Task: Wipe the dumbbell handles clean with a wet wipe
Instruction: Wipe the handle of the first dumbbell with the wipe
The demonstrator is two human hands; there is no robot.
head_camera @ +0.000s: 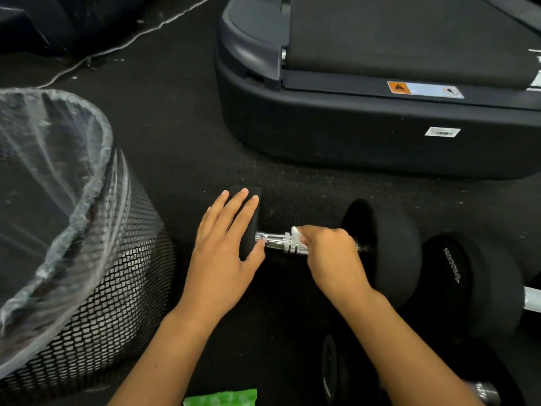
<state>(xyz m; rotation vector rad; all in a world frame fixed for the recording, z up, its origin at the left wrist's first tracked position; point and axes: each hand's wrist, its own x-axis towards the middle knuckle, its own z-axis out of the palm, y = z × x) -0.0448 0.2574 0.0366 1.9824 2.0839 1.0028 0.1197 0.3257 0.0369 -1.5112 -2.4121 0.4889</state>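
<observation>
A black dumbbell lies on the dark floor, its chrome handle (281,243) running left to right between two black heads. My left hand (225,247) rests flat, fingers straight, on the left head (254,197). My right hand (330,253) grips the right part of the handle with a white wet wipe (297,234) wrapped under its fingers; only a corner of the wipe shows. The right head (383,250) stands just beyond my right hand.
A black mesh bin (96,288) with a clear liner stands at the left. A treadmill base (366,127) fills the far right. More dumbbells (474,282) lie at the right and lower right. A green wipe pack (222,398) sits at the bottom edge.
</observation>
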